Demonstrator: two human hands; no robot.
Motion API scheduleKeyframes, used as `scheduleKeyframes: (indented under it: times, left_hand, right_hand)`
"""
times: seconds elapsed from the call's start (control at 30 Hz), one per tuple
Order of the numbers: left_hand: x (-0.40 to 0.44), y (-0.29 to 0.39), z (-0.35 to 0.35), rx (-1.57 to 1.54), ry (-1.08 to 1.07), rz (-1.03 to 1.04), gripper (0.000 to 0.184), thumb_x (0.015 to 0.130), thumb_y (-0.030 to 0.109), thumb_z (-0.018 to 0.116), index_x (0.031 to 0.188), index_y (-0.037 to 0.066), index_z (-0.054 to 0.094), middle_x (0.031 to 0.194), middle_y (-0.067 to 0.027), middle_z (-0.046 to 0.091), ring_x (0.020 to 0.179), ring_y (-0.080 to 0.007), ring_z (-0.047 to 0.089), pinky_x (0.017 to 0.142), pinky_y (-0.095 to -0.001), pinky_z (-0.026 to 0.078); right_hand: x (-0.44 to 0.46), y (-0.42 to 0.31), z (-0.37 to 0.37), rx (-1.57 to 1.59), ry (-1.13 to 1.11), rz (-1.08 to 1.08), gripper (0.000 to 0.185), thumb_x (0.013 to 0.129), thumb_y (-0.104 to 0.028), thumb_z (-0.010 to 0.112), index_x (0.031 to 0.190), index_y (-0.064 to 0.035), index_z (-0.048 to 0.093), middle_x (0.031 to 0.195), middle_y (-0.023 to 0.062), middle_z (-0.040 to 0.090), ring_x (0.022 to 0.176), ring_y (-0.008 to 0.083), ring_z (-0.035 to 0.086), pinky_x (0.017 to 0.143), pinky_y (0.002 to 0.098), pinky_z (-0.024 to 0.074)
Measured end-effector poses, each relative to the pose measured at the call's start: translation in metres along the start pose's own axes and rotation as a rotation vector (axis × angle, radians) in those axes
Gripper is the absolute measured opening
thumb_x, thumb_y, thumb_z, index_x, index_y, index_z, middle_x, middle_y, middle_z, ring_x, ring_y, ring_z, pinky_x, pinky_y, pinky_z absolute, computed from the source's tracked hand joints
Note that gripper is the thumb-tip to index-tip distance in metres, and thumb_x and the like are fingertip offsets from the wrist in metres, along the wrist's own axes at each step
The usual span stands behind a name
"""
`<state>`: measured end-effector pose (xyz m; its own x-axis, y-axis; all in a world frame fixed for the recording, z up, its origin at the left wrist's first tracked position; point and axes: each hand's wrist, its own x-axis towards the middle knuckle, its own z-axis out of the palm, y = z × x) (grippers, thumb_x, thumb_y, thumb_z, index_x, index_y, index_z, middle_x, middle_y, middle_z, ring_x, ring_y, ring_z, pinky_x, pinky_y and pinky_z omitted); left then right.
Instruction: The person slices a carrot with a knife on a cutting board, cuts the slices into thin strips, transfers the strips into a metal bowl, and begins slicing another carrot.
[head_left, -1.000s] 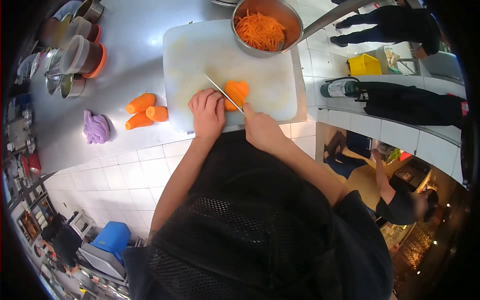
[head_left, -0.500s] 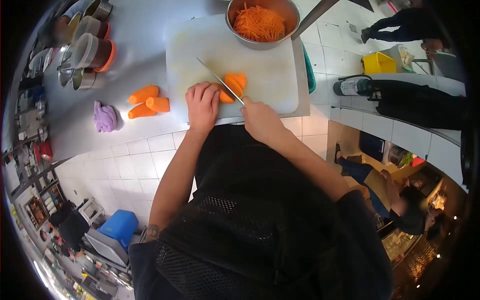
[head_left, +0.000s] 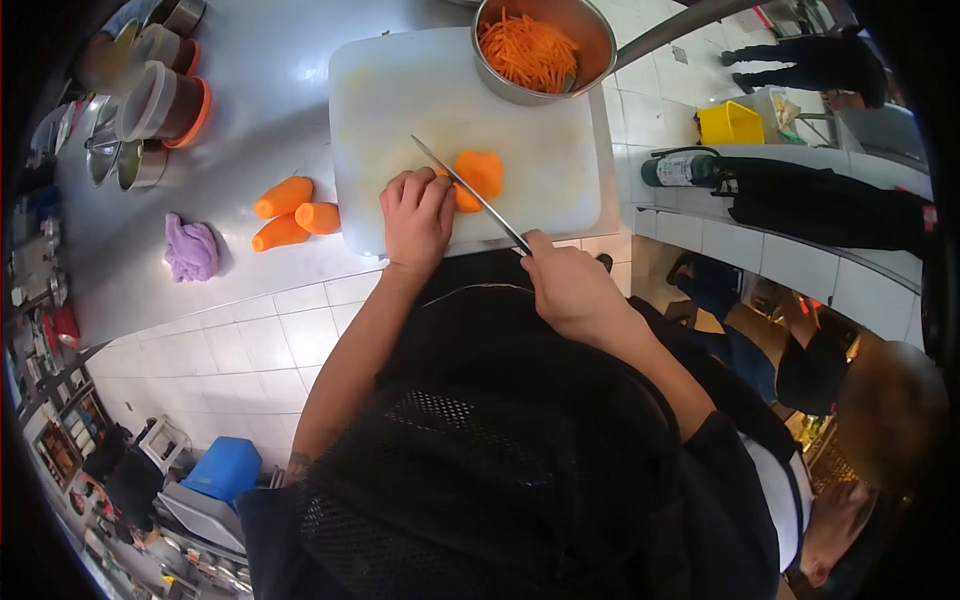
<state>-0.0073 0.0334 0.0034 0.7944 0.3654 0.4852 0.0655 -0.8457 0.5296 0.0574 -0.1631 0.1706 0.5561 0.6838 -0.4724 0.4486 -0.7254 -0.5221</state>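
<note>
My right hand point(head_left: 575, 285) is closed around the handle of a knife point(head_left: 460, 182). Its blade slants up and left across the board, close to my left fingertips. With fingers curled, my left hand point(head_left: 415, 212) presses on a carrot, mostly hidden under it. Cut carrot slices point(head_left: 482, 172) lie overlapping just right of the blade. Everything rests on a white cutting board point(head_left: 375, 110). Left of the board, several peeled carrot pieces point(head_left: 283, 228) lie on the steel table.
A steel pot point(head_left: 603, 50) of shredded carrot point(head_left: 525, 52) stands at the board's far right corner. A purple cloth point(head_left: 190, 248) and a lidded plastic container point(head_left: 145, 100) sit on the table point(head_left: 260, 60) to the left. A person point(head_left: 800, 380) is close on my right.
The knife and my right hand have moved right and toward me. The slices right of the blade are more spread out. A person has come nearer on the right.
</note>
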Motion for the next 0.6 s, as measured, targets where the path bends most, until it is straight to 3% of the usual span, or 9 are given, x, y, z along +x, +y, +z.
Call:
scheduleKeyframes:
  times: [0.23, 0.43, 0.5, 0.6]
  left_hand:
    - [-0.001, 0.002, 0.0, -0.004, -0.018, -0.025, 0.025, 0.087, 0.013, 0.077, 0.109, 0.012, 0.066, 0.115, -0.0029, 0.062, 0.111, -0.0296, 0.057, 0.096, -0.0446, 0.044]
    - [-0.001, 0.001, 0.001, 0.0, -0.016, -0.04, 0.027, 0.086, 0.014, 0.078, 0.11, 0.015, 0.066, 0.116, -0.0014, 0.061, 0.111, -0.0293, 0.057, 0.095, -0.0448, 0.045]
    - [-0.003, 0.003, 0.002, 0.006, -0.036, -0.059, 0.027, 0.086, 0.014, 0.078, 0.11, 0.016, 0.067, 0.117, -0.0012, 0.061, 0.111, -0.0294, 0.057, 0.094, -0.045, 0.045]
    - [0.001, 0.002, 0.001, 0.022, -0.035, -0.052, 0.026, 0.086, 0.014, 0.078, 0.11, 0.017, 0.067, 0.117, -0.0008, 0.061, 0.111, -0.0296, 0.057, 0.094, -0.0453, 0.045]
  right_hand:
    - [0.007, -0.003, 0.002, -0.004, -0.065, 0.04, 0.019, 0.104, -0.014, 0.053, 0.113, 0.0025, 0.049, 0.077, 0.0308, 0.064, 0.077, 0.0519, 0.064, 0.071, 0.0604, 0.0481]
    - [-0.006, -0.014, -0.016, -0.112, -0.241, 0.204, 0.015, 0.095, -0.004, 0.051, 0.108, 0.0049, 0.049, 0.086, 0.0327, 0.067, 0.083, 0.0518, 0.067, 0.075, 0.0597, 0.0523]
    - [0.011, -0.002, 0.003, -0.018, -0.082, 0.06, 0.018, 0.091, 0.0, 0.052, 0.108, 0.0058, 0.049, 0.088, 0.0338, 0.067, 0.083, 0.0535, 0.066, 0.077, 0.06, 0.0522]
    - [0.046, 0.009, 0.032, -0.002, -0.026, 0.035, 0.017, 0.09, 0.001, 0.051, 0.106, 0.006, 0.049, 0.086, 0.0336, 0.067, 0.084, 0.0539, 0.066, 0.077, 0.061, 0.0512]
